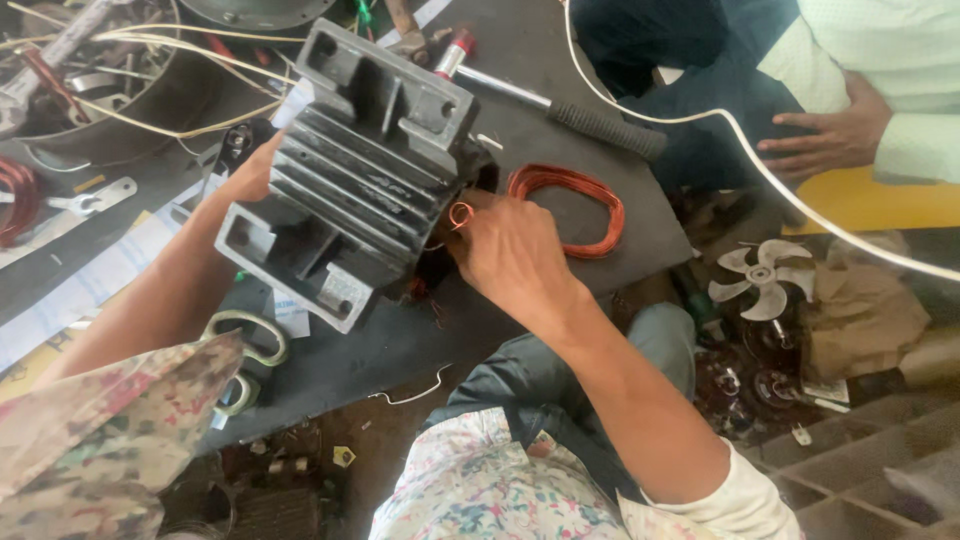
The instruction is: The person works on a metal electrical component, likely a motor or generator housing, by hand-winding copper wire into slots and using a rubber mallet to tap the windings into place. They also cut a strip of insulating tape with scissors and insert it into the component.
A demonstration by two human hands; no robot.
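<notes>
A dark work mat (560, 110) covers the cluttered bench before you. On it, the ribbed grey motor housing (350, 170) lies tilted. Your left hand (250, 175) braces its far side, fingers hidden. Your right hand (510, 250) pinches a copper wire loop (461, 213) beside the copper coil (570, 205).

White paper label (290, 312) under grey motor housing (345, 180)

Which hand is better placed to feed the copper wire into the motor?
Probably the right hand: it already pinches the copper wire at the open end of the motor. The left hand rests against the motor's far side, steadying it.
</notes>
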